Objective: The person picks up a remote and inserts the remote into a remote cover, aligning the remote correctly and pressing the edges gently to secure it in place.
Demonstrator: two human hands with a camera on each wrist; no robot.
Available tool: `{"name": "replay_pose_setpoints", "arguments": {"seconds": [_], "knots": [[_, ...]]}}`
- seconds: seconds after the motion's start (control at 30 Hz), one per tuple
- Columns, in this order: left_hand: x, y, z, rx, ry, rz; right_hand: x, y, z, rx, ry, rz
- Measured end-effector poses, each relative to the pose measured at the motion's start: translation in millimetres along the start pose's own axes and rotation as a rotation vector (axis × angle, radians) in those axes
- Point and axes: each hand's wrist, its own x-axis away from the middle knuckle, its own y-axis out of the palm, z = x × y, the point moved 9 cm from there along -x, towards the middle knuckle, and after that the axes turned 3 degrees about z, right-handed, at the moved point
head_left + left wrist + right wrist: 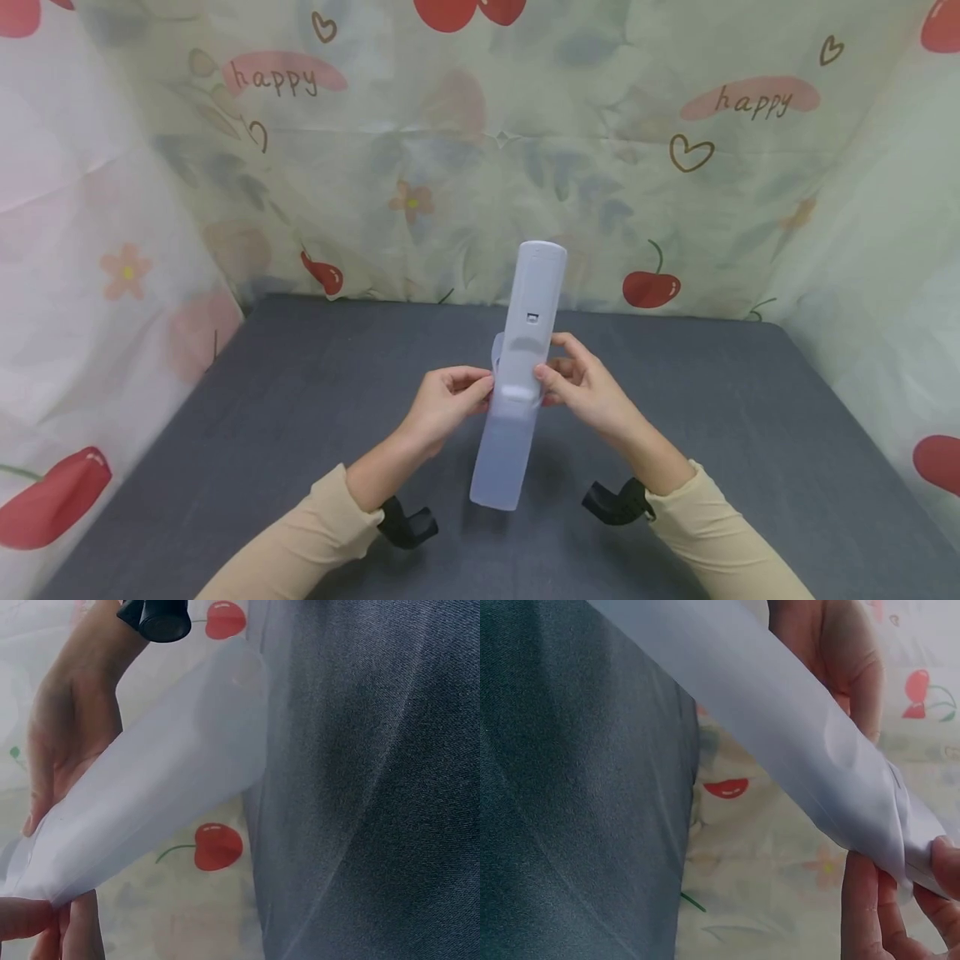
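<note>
A long white remote control (pixel 534 287) is held up and slightly tilted above the table. A translucent soft sleeve (pixel 504 462) covers its lower part, and a loose flap of the sleeve stands out on the left side. My left hand (pixel 450 400) pinches the sleeve's edge at the left side between thumb and fingers. On the other side my right hand (pixel 588 387) grips the remote control, thumb on the facing surface and fingers behind. The sleeve (pixel 165 765) fills the middle of the left wrist view. Folds in the sleeve (pixel 862 776) show near the right fingertips.
A dark grey tabletop (pixel 337 467) lies under the hands. Cloth with cherries and hearts hangs as a back wall (pixel 495 192) and along both sides. A black strap mount (pixel 408 525) sits at the left wrist, another black mount (pixel 617 502) at the right.
</note>
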Motion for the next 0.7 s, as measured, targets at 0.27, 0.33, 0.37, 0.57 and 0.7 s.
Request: {"name": "replay_pose_setpoints", "arguments": {"seconds": [0.27, 0.33, 0.37, 0.57, 0.7], "knots": [[-1.5, 0.4, 0.8, -0.021, 0.001, -0.015, -0.4, 3, -3, -0.002, -0.019, -0.051], [-2.1, 2.1, -0.3, -0.012, -0.009, -0.048, -0.7, 3, -2, 0.012, -0.021, -0.038], [-2.4, 3.4, -0.9, -0.01, -0.017, -0.074, -0.9, 2, -2, 0.02, -0.023, -0.027], [-0.6, 14.2, 0.6, -0.084, -0.037, -0.22, -1.9, -1, -2, 0.053, -0.033, 0.043], [0.5, 18.2, 2.4, -0.147, 0.024, -0.234, -2.5, 1, -2, 0.067, -0.036, 0.03]]}}
